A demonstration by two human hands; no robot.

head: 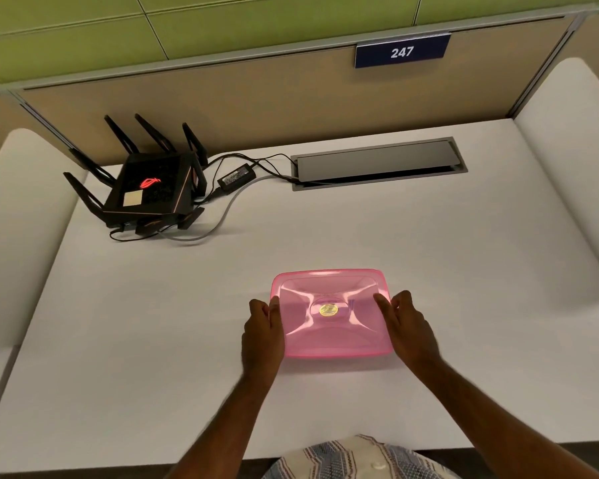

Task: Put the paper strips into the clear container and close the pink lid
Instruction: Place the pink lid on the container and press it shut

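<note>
A translucent pink lid (331, 312) with a round gold sticker in its middle lies flat over the container on the white desk (153, 323), near the front centre. The clear container beneath it is hidden by the lid, and no paper strips show. My left hand (261, 331) grips the lid's left edge, thumb on top. My right hand (407, 326) holds the right edge the same way, fingers down the side.
A black router (146, 191) with several antennas sits at the back left, with a power brick (236, 176) and cables running to a grey cable hatch (377, 162). A beige partition with a "247" sign (402, 51) rises behind. White dividers flank the desk.
</note>
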